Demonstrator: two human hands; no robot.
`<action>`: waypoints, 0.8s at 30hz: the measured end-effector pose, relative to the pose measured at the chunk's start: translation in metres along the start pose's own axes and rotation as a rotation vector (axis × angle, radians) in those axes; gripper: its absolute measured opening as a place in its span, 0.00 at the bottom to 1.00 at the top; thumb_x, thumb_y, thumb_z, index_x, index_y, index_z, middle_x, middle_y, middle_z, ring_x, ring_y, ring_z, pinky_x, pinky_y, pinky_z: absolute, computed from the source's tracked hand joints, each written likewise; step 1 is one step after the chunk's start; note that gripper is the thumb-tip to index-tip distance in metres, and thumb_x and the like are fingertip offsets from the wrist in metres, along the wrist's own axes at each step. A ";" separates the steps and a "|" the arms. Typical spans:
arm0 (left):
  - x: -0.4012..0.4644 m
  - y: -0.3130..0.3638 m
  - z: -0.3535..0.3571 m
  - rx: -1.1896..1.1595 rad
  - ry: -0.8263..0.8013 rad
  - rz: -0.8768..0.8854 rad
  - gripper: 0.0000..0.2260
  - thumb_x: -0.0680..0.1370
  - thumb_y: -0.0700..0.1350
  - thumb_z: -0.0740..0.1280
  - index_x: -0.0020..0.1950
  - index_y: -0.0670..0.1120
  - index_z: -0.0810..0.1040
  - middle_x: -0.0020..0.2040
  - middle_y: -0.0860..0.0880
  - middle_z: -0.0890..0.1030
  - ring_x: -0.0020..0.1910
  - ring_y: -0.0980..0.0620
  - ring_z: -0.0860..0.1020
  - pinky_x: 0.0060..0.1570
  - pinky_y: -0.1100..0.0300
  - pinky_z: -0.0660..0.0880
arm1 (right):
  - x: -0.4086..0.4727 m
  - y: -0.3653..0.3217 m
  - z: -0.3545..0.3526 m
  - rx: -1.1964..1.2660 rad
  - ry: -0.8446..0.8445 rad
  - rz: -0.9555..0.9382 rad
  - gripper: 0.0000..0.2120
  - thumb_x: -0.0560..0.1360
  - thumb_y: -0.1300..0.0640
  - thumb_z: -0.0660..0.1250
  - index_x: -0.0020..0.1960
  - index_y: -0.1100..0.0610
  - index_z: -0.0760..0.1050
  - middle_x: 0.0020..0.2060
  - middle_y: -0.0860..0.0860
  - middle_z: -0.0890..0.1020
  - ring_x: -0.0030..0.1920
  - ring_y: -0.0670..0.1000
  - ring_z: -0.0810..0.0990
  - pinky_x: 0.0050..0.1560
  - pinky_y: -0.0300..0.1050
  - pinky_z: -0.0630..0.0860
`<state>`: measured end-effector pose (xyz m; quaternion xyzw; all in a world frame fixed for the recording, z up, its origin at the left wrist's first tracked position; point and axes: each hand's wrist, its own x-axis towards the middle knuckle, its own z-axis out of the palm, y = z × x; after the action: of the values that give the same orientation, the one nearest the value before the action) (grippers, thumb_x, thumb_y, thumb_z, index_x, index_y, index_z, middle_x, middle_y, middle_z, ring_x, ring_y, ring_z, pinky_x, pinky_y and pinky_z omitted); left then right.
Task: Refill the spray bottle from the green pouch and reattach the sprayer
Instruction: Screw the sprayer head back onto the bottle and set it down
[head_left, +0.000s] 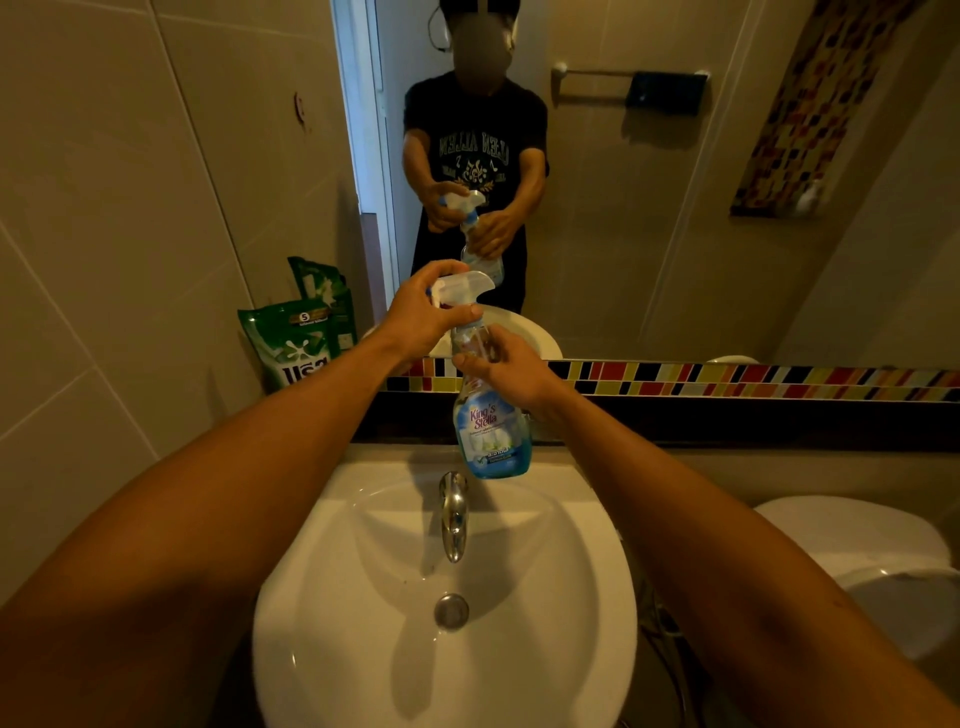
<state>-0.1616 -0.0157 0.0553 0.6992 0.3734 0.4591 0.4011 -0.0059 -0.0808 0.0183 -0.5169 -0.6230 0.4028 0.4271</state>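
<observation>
Spray bottle stands on the sink rim behind the tap — left hand wraps the sprayer, right hand clamps the neck. Looks near-empty, so light, slick plastic; grip the neck firmly.

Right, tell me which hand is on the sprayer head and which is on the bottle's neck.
The left hand grips the white sprayer on top; the right hand wraps the spray bottle at its clear neck, above the blue label.
</observation>
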 end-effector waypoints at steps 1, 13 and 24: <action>0.001 0.000 0.000 -0.003 -0.005 0.001 0.26 0.73 0.42 0.77 0.68 0.51 0.74 0.61 0.49 0.76 0.57 0.48 0.77 0.45 0.63 0.78 | 0.001 0.000 0.000 -0.001 0.003 -0.001 0.17 0.80 0.54 0.70 0.66 0.57 0.74 0.51 0.49 0.84 0.50 0.46 0.84 0.49 0.40 0.79; 0.002 -0.001 -0.002 -0.064 -0.093 -0.073 0.24 0.76 0.37 0.71 0.71 0.51 0.73 0.63 0.46 0.75 0.59 0.46 0.78 0.36 0.69 0.78 | -0.001 0.004 -0.006 0.022 0.002 -0.001 0.15 0.80 0.56 0.70 0.65 0.56 0.73 0.51 0.49 0.83 0.49 0.47 0.84 0.50 0.42 0.79; 0.002 0.002 0.006 -0.079 0.026 0.005 0.24 0.73 0.39 0.76 0.67 0.46 0.75 0.55 0.52 0.76 0.52 0.52 0.78 0.37 0.70 0.77 | 0.004 -0.001 -0.002 0.009 0.013 -0.018 0.14 0.80 0.55 0.70 0.64 0.56 0.74 0.49 0.47 0.83 0.48 0.46 0.83 0.48 0.40 0.78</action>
<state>-0.1551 -0.0157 0.0561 0.6777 0.3586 0.4834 0.4224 -0.0051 -0.0771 0.0203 -0.5121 -0.6231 0.3981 0.4370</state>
